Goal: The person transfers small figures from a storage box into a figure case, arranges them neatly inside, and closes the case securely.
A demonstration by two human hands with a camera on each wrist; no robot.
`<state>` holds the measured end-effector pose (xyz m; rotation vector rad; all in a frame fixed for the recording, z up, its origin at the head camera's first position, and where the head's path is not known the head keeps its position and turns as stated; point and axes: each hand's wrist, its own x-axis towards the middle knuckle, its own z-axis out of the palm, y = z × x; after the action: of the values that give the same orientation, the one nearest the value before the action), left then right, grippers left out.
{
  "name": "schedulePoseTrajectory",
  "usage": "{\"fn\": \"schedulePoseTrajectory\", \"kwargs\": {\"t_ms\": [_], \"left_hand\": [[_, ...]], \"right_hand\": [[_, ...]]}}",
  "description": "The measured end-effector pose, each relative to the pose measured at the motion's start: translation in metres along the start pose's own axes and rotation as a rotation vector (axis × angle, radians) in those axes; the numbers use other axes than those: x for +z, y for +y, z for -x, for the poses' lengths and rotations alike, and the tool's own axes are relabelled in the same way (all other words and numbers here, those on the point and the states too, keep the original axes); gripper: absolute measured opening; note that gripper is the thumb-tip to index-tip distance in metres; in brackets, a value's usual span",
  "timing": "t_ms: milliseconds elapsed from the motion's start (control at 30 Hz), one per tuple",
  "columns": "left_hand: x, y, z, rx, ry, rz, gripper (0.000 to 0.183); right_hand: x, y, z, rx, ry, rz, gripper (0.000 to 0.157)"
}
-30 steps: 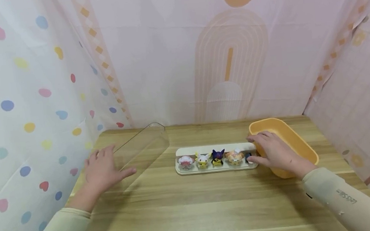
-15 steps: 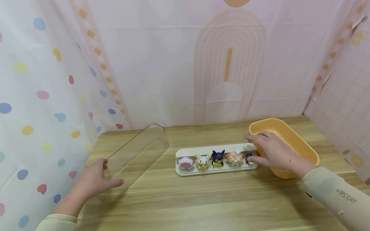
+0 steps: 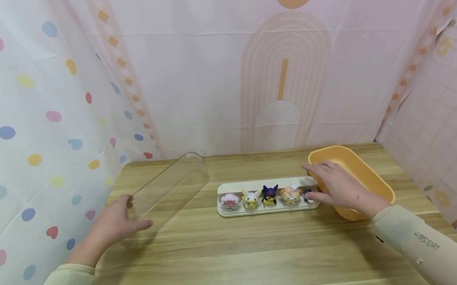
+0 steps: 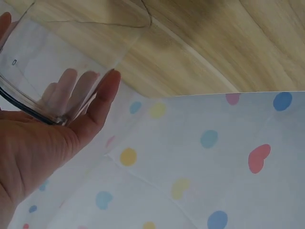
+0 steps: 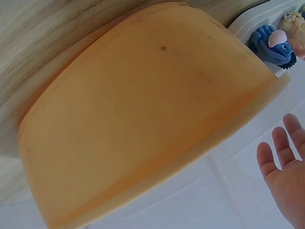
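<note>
At the table's left, my left hand [image 3: 111,224] grips the near end of a long clear plastic cover [image 3: 172,188]. In the left wrist view its fingers [image 4: 102,98] lie along the see-through walls. Mid-table lies a long cream tray [image 3: 260,184] with several small figures in a row: a pink and white one [image 3: 230,201], a white and yellow one [image 3: 251,198], a purple and black one [image 3: 269,195], an orange one [image 3: 290,194] and a dark blue one [image 5: 274,46]. My right hand [image 3: 340,189], holding nothing, is over the tray's right end, fingers extended.
An orange plastic bin [image 3: 361,170] stands at the tray's right end, partly under my right hand. The wooden table [image 3: 240,252] ends at a pale curtain [image 3: 204,70] at the back, with a dotted curtain [image 3: 43,134] on the left.
My left hand has moved left and down and taken hold of the cover's near end. My right hand, the tray and the bin have stayed put.
</note>
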<state>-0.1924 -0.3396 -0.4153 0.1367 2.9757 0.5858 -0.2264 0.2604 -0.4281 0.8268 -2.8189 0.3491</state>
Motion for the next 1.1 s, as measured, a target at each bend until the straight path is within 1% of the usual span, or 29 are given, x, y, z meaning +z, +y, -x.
{"fn": "schedulePoseTrajectory", "kwargs": {"t_ms": [67, 133, 233, 367, 433, 467, 600, 800, 900, 1100], "left_hand": [[0.001, -0.001, -0.001, 0.025, 0.04, 0.0, 0.109], [0.003, -0.002, -0.003, 0.061, 0.1, -0.011, 0.109], [0.009, 0.0, -0.004, 0.144, 0.26, -0.06, 0.104], [0.013, 0.011, -0.007, 0.263, 0.51, -0.109, 0.098], [0.012, 0.019, -0.008, 0.298, 0.58, -0.116, 0.097], [0.011, 0.023, -0.009, 0.313, 0.604, -0.119, 0.097], [0.008, 0.036, -0.011, 0.369, 0.655, -0.119, 0.095], [0.014, 0.054, -0.013, 0.532, 0.741, -0.139, 0.097], [0.016, 0.068, -0.013, 0.585, 0.756, -0.156, 0.098], [0.02, 0.099, -0.016, 0.637, 0.732, -0.186, 0.099]], "right_hand": [[0.0, 0.0, 0.0, 0.003, 0.004, 0.001, 0.083], [-0.001, 0.0, -0.001, 0.01, 0.007, 0.0, 0.085], [-0.003, 0.001, -0.001, 0.029, 0.006, -0.009, 0.089], [-0.005, 0.0, -0.002, 0.037, 0.021, -0.032, 0.095], [-0.006, -0.001, -0.003, 0.032, 0.033, -0.041, 0.096], [-0.006, -0.001, -0.003, 0.031, 0.038, -0.044, 0.096], [-0.009, -0.003, -0.005, 0.035, 0.037, -0.056, 0.098], [-0.015, -0.008, -0.006, 0.034, 0.046, -0.075, 0.103], [-0.019, -0.011, -0.008, 0.008, 0.088, -0.085, 0.108], [-0.029, -0.022, -0.013, -0.106, 0.225, -0.096, 0.115]]}}
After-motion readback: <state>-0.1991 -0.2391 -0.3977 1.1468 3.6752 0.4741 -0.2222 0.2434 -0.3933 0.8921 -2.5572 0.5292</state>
